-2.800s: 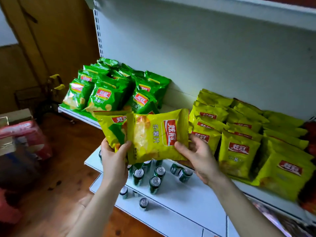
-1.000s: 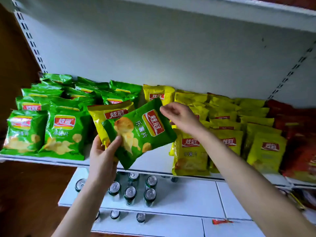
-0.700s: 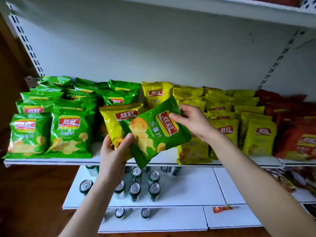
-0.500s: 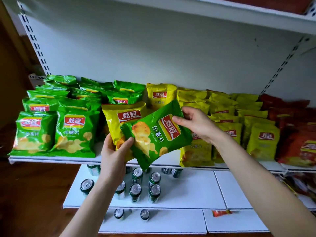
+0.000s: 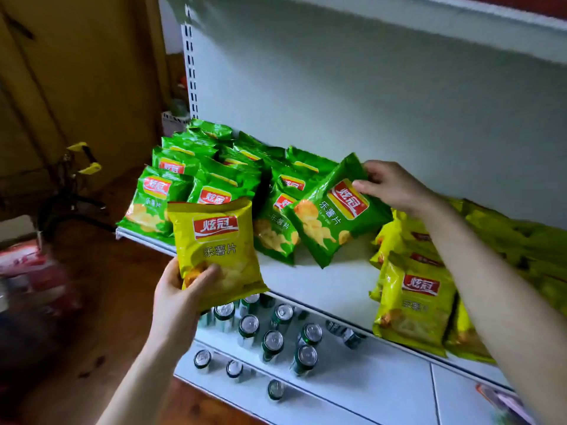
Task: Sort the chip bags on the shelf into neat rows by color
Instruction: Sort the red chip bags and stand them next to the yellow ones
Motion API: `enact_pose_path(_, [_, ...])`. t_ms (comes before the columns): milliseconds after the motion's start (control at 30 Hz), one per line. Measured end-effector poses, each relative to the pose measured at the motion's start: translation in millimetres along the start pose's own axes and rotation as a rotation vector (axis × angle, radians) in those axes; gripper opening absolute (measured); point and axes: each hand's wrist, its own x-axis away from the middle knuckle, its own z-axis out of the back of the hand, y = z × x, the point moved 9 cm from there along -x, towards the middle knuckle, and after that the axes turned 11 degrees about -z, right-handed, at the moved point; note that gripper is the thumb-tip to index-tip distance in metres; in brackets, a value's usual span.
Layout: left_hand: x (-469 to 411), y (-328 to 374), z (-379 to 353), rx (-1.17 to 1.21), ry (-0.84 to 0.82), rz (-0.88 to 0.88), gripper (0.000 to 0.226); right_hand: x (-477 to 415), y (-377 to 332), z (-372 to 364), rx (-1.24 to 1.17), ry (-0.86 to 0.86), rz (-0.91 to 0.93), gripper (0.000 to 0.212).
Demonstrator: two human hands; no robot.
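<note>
Green bag (image 5: 334, 210) looks puffy, light and probably slippery, so a corner pinch seems safest. The right hand (image 5: 389, 187) pinches its top edge over the shelf (image 5: 322, 283), right of the green pile (image 5: 190, 191). Nearer, the left hand (image 5: 181, 299) grips the yellow bag (image 5: 217, 253) by its bottom.

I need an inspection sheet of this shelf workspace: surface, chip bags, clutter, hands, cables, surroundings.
Surface: white shelf, bare strip between the two colour groups.
Job's things: green bags grouped at left; yellow bags at right; tilted green bag beside the green group; single yellow bag held in front of the shelf.
Clutter: cans on the lower shelf.
Hands: left hand grips the single yellow bag; right hand holds the tilted green bag's top.
Cables: nothing seen.
Surroundings: wooden floor; blurred red packages at left.
</note>
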Motion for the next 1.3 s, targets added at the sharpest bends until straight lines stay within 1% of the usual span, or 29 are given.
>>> enact_pose_path(67, [3, 2, 12, 0.005, 0.020, -0.016, 0.031, -15, -7, -30, 0.090, -0.070, 0.018, 0.018])
enact_pose_path(133, [7, 3, 20, 0.010, 0.037, -0.025, 0.027, -28, -15, -63, 0.155, -0.144, 0.041, 0.031])
enact_pose_path(233, [14, 2, 27, 0.000, 0.052, -0.029, 0.023, -42, -27, -102, 0.256, -0.176, 0.035, 0.049])
enact_pose_path(300, [20, -3, 32, -0.037, 0.049, -0.017, 0.026, -47, -31, -120, 0.339, -0.144, 0.046, 0.049])
enact_pose_path(333, [22, -8, 34, -0.057, 0.039, -0.002, 0.034, -49, -30, -125, 0.356, -0.119, 0.046, 0.048])
enact_pose_path(433, [30, -26, 32, -0.132, -0.010, 0.066, 0.059, -47, -25, -131, 0.338, -0.039, 0.037, 0.044])
enact_pose_path(467, [32, -31, 29, -0.150, -0.026, 0.078, 0.063, -45, -23, -128, 0.311, 0.004, 0.040, 0.043])
enact_pose_path(533, [33, -39, 25, -0.175, -0.029, 0.097, 0.064, -31, -22, -109, 0.222, 0.188, 0.074, 0.038])
enact_pose_path(600, [33, -43, 23, -0.172, -0.017, 0.102, 0.062, 2, -23, -87, 0.095, 0.439, 0.188, 0.025])
enact_pose_path(633, [32, -44, 23, -0.163, -0.013, 0.106, 0.061, 21, -22, -84, 0.061, 0.513, 0.243, 0.020])
enact_pose_path(667, [31, -45, 24, -0.156, -0.011, 0.113, 0.058, 38, -20, -89, 0.060, 0.532, 0.278, 0.019])
enact_pose_path(700, [30, -46, 26, -0.147, -0.013, 0.119, 0.054, 48, -18, -101, 0.089, 0.499, 0.291, 0.021])
enact_pose_path(767, [29, -46, 29, -0.116, -0.015, 0.131, 0.051, 51, -11, -137, 0.198, 0.312, 0.268, 0.031])
enact_pose_path(833, [29, -45, 33, -0.091, -0.013, 0.138, 0.060, 42, -2, -170, 0.339, 0.149, 0.224, 0.046])
enact_pose_path(867, [28, -44, 35, -0.082, -0.017, 0.136, 0.062, 35, 3, -177, 0.388, 0.120, 0.197, 0.052])
enact_pose_path(967, [28, -39, 38, -0.073, -0.040, 0.122, 0.064, 13, 9, -176, 0.468, 0.147, 0.150, 0.055])
enact_pose_path(1067, [26, -36, 40, -0.066, -0.055, 0.109, 0.058, 0, 12, -172, 0.525, 0.192, 0.173, 0.057])
enact_pose_path(1133, [26, -36, 43, -0.061, -0.057, 0.119, 0.061, -2, 10, -172, 0.553, 0.213, 0.186, 0.057])
enact_pose_path(1300, [25, -36, 37, -0.048, -0.095, 0.131, 0.061, 4, 7, -169, 0.532, 0.199, 0.175, 0.053])
